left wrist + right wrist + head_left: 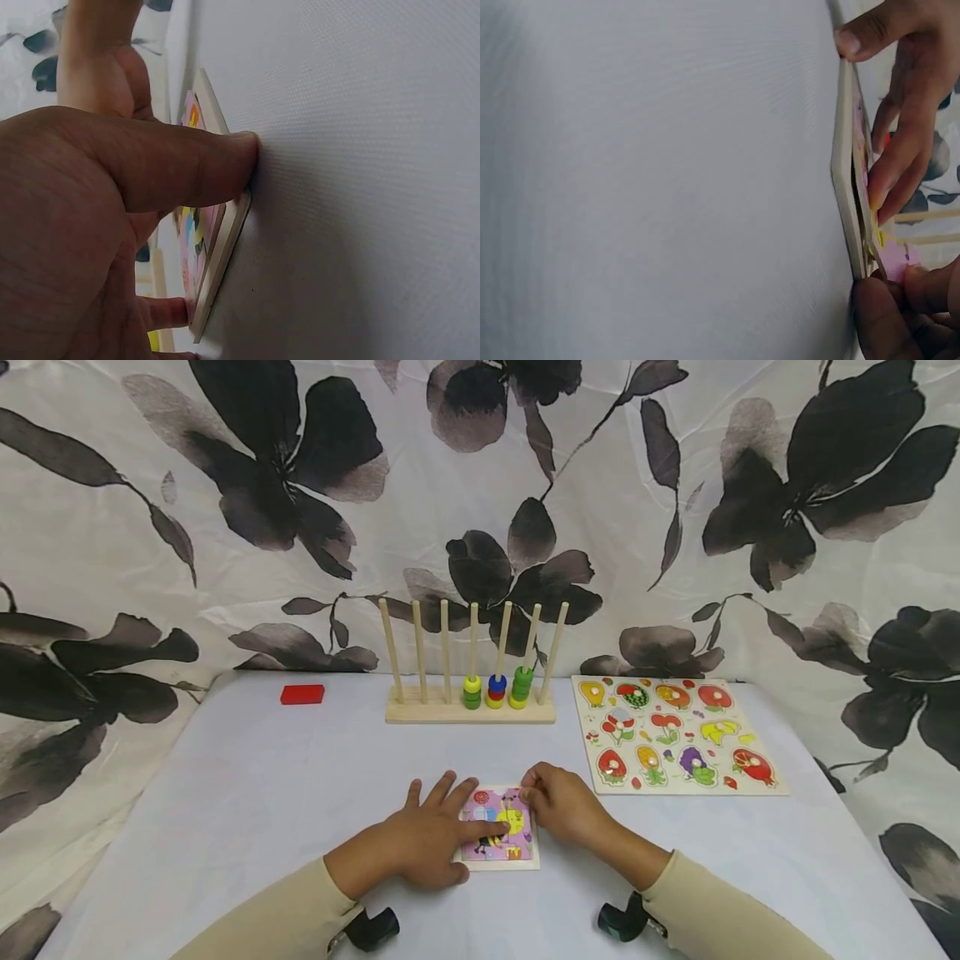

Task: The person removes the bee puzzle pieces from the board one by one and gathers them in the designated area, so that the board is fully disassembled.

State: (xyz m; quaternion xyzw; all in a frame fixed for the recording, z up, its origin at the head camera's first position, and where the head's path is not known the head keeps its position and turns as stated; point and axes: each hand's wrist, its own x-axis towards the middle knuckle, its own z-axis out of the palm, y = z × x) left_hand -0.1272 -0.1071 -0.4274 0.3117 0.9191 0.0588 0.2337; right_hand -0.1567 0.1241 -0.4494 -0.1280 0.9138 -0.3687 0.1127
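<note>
A small square jigsaw puzzle (487, 853) with a pink bee picture lies in a pale wooden tray (504, 866) on the table. My left hand (429, 842) spreads over its left side, the index finger straight across the picture. In the left wrist view the left thumb (217, 166) rests against the tray's edge. At the far right corner, my right hand (564, 803) pinches a pink puzzle piece (897, 262). The right wrist view shows that piece tilted up at the tray's rim, partly hidden by the fingers.
Behind the puzzle stands a wooden peg rack (468, 716) with coloured rings on three of its pegs. A fruit puzzle board (637, 781) lies to the right. A red block (302, 694) sits at the back left, before a flowered cloth (420, 485).
</note>
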